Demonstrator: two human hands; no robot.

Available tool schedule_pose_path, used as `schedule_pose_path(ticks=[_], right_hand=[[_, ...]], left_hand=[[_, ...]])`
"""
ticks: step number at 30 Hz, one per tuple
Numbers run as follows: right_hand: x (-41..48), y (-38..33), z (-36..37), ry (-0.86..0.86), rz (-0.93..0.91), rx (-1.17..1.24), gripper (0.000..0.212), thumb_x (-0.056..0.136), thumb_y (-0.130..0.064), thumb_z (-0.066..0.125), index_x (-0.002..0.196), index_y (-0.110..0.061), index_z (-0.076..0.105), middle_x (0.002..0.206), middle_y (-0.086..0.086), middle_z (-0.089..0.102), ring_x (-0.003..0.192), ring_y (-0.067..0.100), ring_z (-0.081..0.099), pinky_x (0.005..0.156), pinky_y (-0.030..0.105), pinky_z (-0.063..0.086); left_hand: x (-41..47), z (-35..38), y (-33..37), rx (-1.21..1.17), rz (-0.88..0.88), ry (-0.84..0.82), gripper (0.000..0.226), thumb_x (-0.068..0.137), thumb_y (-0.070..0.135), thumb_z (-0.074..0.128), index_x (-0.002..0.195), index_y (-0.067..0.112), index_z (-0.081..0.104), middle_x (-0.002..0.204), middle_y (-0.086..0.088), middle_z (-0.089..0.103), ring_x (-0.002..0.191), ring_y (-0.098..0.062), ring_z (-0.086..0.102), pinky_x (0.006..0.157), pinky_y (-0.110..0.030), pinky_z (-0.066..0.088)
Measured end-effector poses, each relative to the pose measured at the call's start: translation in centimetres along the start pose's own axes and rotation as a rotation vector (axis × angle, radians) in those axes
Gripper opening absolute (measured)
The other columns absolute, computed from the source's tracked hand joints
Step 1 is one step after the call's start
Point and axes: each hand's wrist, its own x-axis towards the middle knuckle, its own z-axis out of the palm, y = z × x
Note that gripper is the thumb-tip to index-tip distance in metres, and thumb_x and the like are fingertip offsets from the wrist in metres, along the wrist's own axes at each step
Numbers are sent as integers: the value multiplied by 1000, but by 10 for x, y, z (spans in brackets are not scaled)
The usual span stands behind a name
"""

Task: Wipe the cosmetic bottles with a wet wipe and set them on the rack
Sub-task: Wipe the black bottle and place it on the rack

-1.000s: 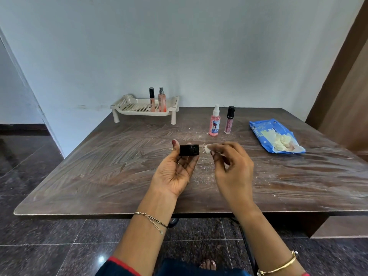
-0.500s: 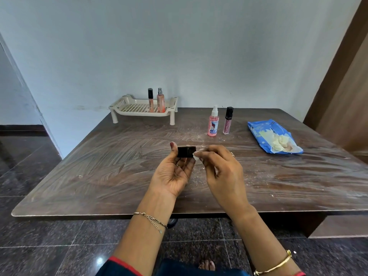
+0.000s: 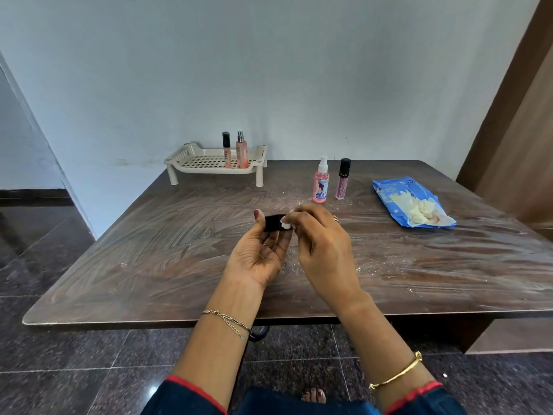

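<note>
My left hand (image 3: 259, 256) holds a small black cosmetic tube (image 3: 273, 223) sideways between thumb and fingertips, above the table's middle. My right hand (image 3: 323, 250) pinches a small white piece of wet wipe (image 3: 285, 225) and presses it against the tube's right end. A cream plastic rack (image 3: 191, 154) stands at the table's far edge with a black-capped lip gloss (image 3: 226, 149) and a peach spray bottle (image 3: 241, 151) upright on it. A pink spray bottle (image 3: 320, 184) and a black-capped pink gloss tube (image 3: 343, 179) stand on the table to the right of the rack.
A blue wet wipe pack (image 3: 389, 190) lies open at the right with wipes spilling out. The brown table (image 3: 149, 250) is streaked and dusted with white crumbs. A wall stands behind it, a wooden door at the right, dark tiled floor below.
My right hand has moved left with the wipe, from just apart from the black tube to pressing on its right end. My left hand keeps holding the tube in much the same place.
</note>
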Motion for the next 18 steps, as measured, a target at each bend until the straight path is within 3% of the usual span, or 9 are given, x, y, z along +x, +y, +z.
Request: schedule_pose_path(ticks=[6, 9, 12, 15, 18], right_hand=[[13, 10, 0, -89, 18, -128, 21, 82, 2, 66, 101, -8, 68, 103, 4, 63, 85, 21, 62, 70, 29, 52], [23, 15, 2, -150, 78, -124, 18, 85, -1, 65, 99, -11, 69, 100, 1, 63, 85, 16, 62, 74, 22, 49], [33, 17, 7, -190, 236, 31, 19, 86, -1, 64, 96, -17, 70, 97, -6, 64, 85, 6, 60, 76, 15, 49], [47, 19, 11, -231, 451, 319, 16, 87, -5, 65, 92, -20, 68, 94, -10, 67, 84, 1, 61, 70, 9, 46], [65, 24, 21, -259, 492, 367, 13, 87, -9, 66, 92, -20, 69, 90, -12, 67, 79, 1, 60, 65, 9, 44]], left_hand=[[6, 2, 5, -26, 33, 59, 40, 86, 26, 64, 110, -4, 55, 94, -17, 64, 87, -28, 66, 63, -38, 60], [8, 4, 10, -39, 69, 67, 38, 85, 25, 65, 108, -4, 56, 92, -18, 66, 90, -28, 66, 67, -40, 59], [10, 6, 20, -22, 95, 79, 33, 84, 25, 66, 102, -2, 56, 83, -19, 68, 80, -30, 69, 66, -41, 59], [15, 9, 37, 13, 122, 98, 33, 84, 23, 68, 102, 0, 54, 95, -21, 65, 86, -34, 66, 67, -44, 59], [28, 16, 62, 129, 188, 125, 30, 85, 20, 66, 103, 1, 51, 99, -21, 63, 89, -36, 64, 77, -50, 57]])
